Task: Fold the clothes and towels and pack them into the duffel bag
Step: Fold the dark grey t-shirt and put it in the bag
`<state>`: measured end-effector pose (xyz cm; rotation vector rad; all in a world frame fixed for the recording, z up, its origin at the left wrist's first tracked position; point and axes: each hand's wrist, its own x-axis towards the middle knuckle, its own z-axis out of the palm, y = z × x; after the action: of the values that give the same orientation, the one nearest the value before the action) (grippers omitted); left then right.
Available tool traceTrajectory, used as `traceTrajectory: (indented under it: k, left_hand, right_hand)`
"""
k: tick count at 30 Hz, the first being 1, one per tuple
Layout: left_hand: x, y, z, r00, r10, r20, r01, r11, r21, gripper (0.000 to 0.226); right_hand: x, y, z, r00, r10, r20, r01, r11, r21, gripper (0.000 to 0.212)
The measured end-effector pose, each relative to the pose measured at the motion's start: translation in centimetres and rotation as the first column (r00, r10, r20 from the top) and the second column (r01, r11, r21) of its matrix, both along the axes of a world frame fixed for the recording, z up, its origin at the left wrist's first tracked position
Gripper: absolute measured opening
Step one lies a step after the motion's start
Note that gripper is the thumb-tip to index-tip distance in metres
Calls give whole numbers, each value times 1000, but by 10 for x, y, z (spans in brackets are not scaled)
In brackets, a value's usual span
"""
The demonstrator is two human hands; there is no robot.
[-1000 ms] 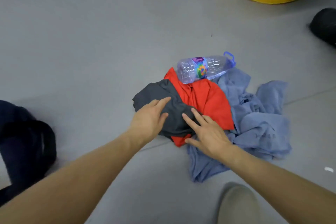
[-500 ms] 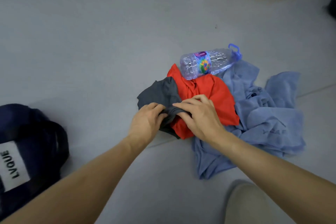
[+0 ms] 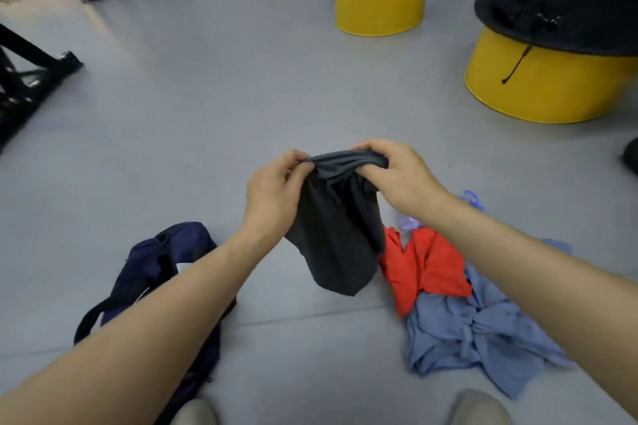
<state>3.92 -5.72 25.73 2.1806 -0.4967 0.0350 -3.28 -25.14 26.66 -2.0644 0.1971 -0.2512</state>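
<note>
Above the grey floor, both hands hold a dark grey garment up by its top edge. The left hand pinches one bunched end of that edge between thumb and curled fingers. The right hand grips the other end, its fingers curled round the fabric. The hands are near each other, with the gathered edge stretched between them, and the rest of the garment hangs loose below.

Just right of the hanging cloth, a red garment lies crumpled on the floor. A blue garment touches it on the side nearer the person. A clear plastic bottle sits at the far edge of the pile, mostly hidden by the right forearm.

Left of the pile, a navy duffel bag lies on the floor, partly covered by the left forearm, its black strap showing.

Farther off stand two yellow drums, the right one topped by a black round cover. A black metal frame stands at the far left.
</note>
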Motion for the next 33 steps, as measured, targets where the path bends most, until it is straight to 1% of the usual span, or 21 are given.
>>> traceTrajectory:
  k: [2, 4, 7, 8, 10, 11, 12, 14, 16, 18, 20, 21, 24, 26, 27, 28, 29, 30, 31, 32, 33]
  left_hand:
    - [-10, 12, 29, 999, -1, -44, -1, 999, -45, 9]
    - [-23, 28, 47, 994, -34, -103, 33, 999, -6, 17]
    - [-48, 57, 56, 975, -58, -216, 78, 993, 89, 38]
    - [-60, 67, 58, 967, -48, -250, 72, 994, 85, 49]
    - [-87, 79, 61, 954, -25, -297, 28, 1000, 7, 67]
    - [-104, 83, 62, 957, -27, -288, 14, 999, -46, 72]
    - [-123, 84, 63, 970, -18, -241, -2, 996, -84, 76]
    - [-156, 83, 65, 995, 37, -90, -50, 988, -146, 78]
    - [-176, 78, 66, 994, 103, 22, -99, 985, -143, 71]
    - [-178, 76, 66, 982, 180, 64, -175, 982, -69, 46]
    - [-169, 84, 65, 966, 251, 55, -251, 968, -18, 17]
    - [-165, 91, 65, 961, 274, 43, -273, 962, -10, 9]
    - [-154, 113, 76, 943, 330, 34, -329, 944, -41, 6]
    - [-148, 125, 94, 951, 305, 50, -301, 951, -74, 7]
    - [-145, 129, 104, 964, 266, 25, -263, 960, -96, 8]
    - [-141, 132, 114, 975, 223, -24, -224, 966, -127, 9]
    - [-138, 132, 124, 979, 184, -86, -196, 965, -174, 10]
    - [-135, 130, 134, 977, 146, -157, -181, 953, -241, 10]
    - [-132, 127, 141, 968, 104, -228, -176, 929, -325, 10]
    - [-130, 122, 147, 954, 59, -292, -183, 891, -415, 10]
    - [-129, 116, 153, 938, 22, -346, -202, 845, -495, 10]
  right_hand:
    - [-7, 15, 43, 997, -1, 72, -8, 992, 128, 21]
    - [-17, 31, 82, 991, -6, 131, -27, 968, 249, 19]
    - [-33, 50, 129, 984, -15, 180, -64, 902, 426, 22]
    - [-38, 54, 144, 982, -17, 187, -76, 875, 478, 20]
    - [-47, 62, 167, 980, -32, 195, -84, 826, 557, 18]
    - [-51, 66, 176, 980, -41, 196, -82, 809, 581, 18]
    - [-56, 72, 184, 979, -47, 200, -85, 795, 600, 18]
    - [-62, 86, 198, 978, -57, 199, -84, 767, 636, 18]
    - [-67, 99, 208, 981, -71, 178, -65, 751, 657, 15]
    - [-72, 111, 217, 985, -80, 155, -44, 745, 666, 13]
    - [-77, 118, 224, 985, -99, 142, -22, 744, 668, 12]
    - [-79, 118, 226, 985, -111, 131, -3, 750, 662, 11]
    - [-84, 113, 227, 980, -154, 125, 46, 788, 614, 8]
    - [-85, 107, 222, 975, -185, 122, 80, 807, 586, 8]
    - [-84, 103, 217, 977, -178, 114, 81, 812, 578, 12]
    - [-85, 102, 211, 985, -143, 100, 63, 824, 563, 23]
    - [-85, 100, 202, 992, -103, 74, 49, 851, 523, 45]
    - [-87, 100, 193, 997, -63, 37, 40, 894, 446, 72]
    - [-88, 101, 182, 1000, -6, 5, 5, 943, 334, 96]
    - [-91, 105, 172, 998, 62, -28, -54, 973, 223, 111]
    - [-97, 113, 164, 990, 135, -43, -128, 983, 133, 118]
